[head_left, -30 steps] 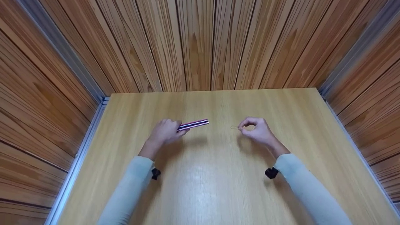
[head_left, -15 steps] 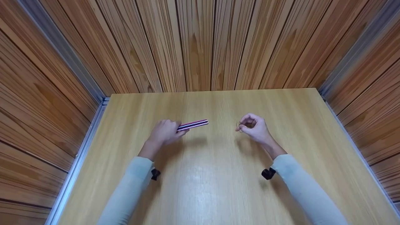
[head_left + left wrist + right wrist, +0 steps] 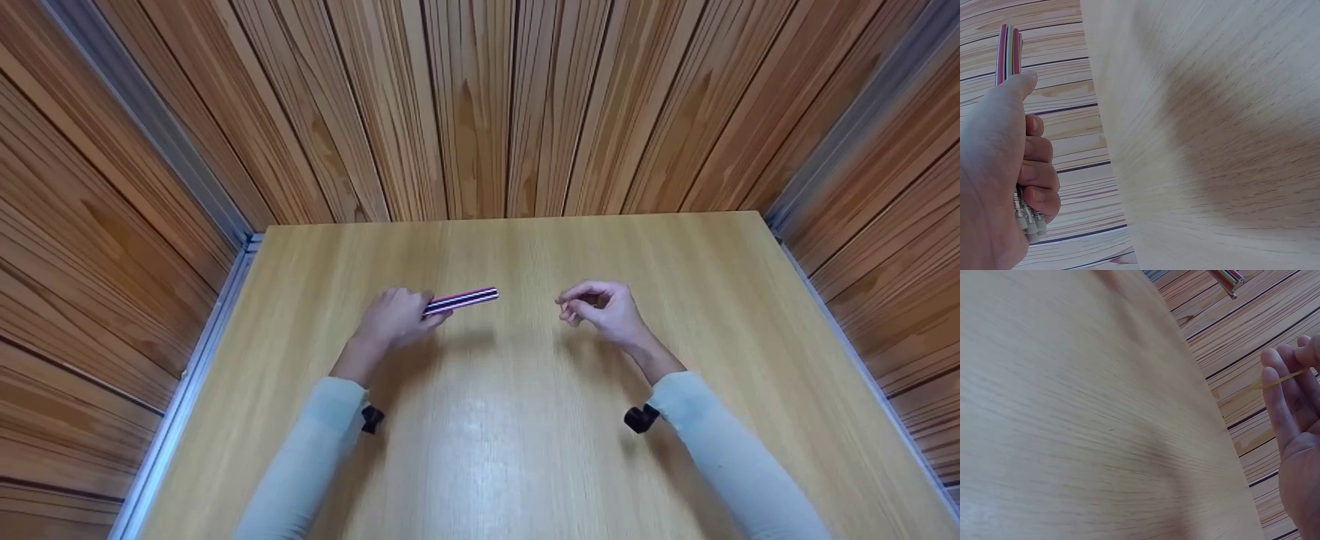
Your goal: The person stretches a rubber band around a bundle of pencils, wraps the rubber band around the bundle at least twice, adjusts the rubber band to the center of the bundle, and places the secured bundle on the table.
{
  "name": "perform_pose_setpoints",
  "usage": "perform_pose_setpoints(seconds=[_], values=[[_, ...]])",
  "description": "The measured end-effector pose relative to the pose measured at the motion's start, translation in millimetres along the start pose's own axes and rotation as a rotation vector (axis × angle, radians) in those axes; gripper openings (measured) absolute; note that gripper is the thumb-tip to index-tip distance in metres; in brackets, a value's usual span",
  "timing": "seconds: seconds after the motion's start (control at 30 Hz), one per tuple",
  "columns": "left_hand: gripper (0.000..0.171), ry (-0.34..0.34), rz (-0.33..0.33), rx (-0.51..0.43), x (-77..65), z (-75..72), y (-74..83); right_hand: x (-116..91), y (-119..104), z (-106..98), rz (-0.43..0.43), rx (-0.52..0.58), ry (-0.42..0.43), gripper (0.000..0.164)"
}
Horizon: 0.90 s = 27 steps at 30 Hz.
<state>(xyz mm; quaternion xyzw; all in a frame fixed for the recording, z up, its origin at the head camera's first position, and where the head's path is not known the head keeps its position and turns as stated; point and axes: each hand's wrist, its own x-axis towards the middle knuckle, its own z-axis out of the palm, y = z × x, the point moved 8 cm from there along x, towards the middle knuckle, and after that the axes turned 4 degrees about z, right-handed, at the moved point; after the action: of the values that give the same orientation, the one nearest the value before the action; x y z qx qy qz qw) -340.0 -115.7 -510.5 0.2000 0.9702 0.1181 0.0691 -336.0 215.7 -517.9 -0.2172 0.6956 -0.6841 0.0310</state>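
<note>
My left hand (image 3: 394, 319) grips a bundle of several pencils (image 3: 469, 298), striped in pink, white and dark tones. Their flat ends point right, toward my other hand. In the left wrist view, metal ferrules and pale erasers (image 3: 1030, 229) poke out below the curled fingers, while the coloured shafts (image 3: 1009, 53) rise past the thumb. My right hand (image 3: 607, 311) pinches a thin yellow rubber band (image 3: 1289, 378), which runs across the fingers in the right wrist view. A gap separates the band from the pencils.
Both hands are over a light wooden table (image 3: 480, 420). Wood-plank walls (image 3: 480, 112) enclose it at the back and sides, with metal rails (image 3: 195, 352) along the edges. A small black camera (image 3: 641, 418) sits at each wrist.
The right hand has shifted slightly left, and its fingers have moved about the rubber band, whose loop stuck out to the left earlier. The left hand and pencils stay nearly still.
</note>
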Motion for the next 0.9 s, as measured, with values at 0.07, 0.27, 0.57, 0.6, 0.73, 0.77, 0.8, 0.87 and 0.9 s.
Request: perform_pose_setpoints(seconds=[0.07, 0.27, 0.57, 0.6, 0.73, 0.77, 0.8, 0.87, 0.9], values=[[0.049, 0.015, 0.016, 0.019, -0.1, -1.1, 0.9, 0, 0, 1, 0.009, -0.016, -0.012, 0.02], [0.05, 0.031, 0.036, 0.039, -0.5, -3.6, 1.8, 1, 1, 4, 0.087, -0.094, -0.004, 0.036], [0.051, 0.009, 0.017, 0.033, -1.0, -4.5, 0.6, 0, 8, 6, 0.157, -0.046, -0.05, 0.031], [0.051, 0.004, 0.013, 0.029, -0.8, -4.5, 0.2, -1, 8, 7, 0.161, -0.039, -0.056, 0.03], [0.051, -0.006, 0.003, 0.022, -0.4, -5.1, -0.6, -1, 6, 8, 0.166, -0.06, -0.061, 0.029], [0.051, -0.006, 0.004, 0.023, -0.4, -5.3, -0.6, -1, 6, 8, 0.167, -0.071, -0.063, 0.029], [0.052, -0.005, 0.005, 0.022, 0.0, -5.5, -0.5, -1, 4, 9, 0.164, -0.078, -0.069, 0.031], [0.052, -0.002, 0.008, 0.021, 0.2, -6.0, -0.4, -1, 1, 11, 0.154, -0.096, -0.082, 0.038], [0.052, -0.002, 0.008, 0.018, 0.1, -6.3, -0.4, -1, 0, 12, 0.145, -0.102, -0.089, 0.043]])
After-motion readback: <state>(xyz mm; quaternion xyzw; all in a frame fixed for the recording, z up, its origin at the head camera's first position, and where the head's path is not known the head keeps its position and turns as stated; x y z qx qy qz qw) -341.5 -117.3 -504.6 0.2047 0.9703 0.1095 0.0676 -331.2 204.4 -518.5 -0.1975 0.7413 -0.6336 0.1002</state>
